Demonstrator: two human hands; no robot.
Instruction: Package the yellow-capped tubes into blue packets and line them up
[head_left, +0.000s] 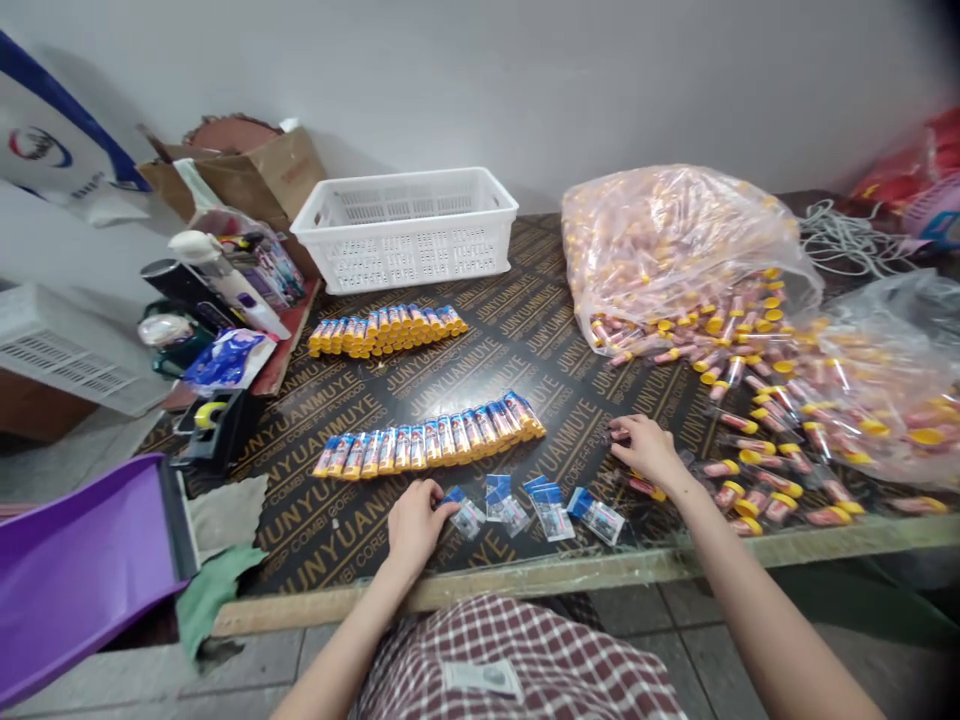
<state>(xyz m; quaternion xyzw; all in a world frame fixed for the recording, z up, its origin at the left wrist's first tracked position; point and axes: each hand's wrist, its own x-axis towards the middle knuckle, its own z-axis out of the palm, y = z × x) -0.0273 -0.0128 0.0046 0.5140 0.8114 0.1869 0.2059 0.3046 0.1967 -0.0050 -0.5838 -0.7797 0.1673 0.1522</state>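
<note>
My left hand is near the table's front edge, its thumb and fingers closed at the corner of a small clear packet with a blue top. More such packets lie to the right of it in small overlapping groups. My right hand reaches in beside the loose yellow-capped tubes. Its fingers are bent together around something small and dark or clear that I cannot make out. Beyond my left hand is a slanting row of blue-and-yellow wrapped tubes, lying side by side.
Behind them lies a second stack of wrapped tubes, before a white plastic basket. A large clear bag spills tubes at the right. A tape dispenser, bottles and a purple dustpan stand left.
</note>
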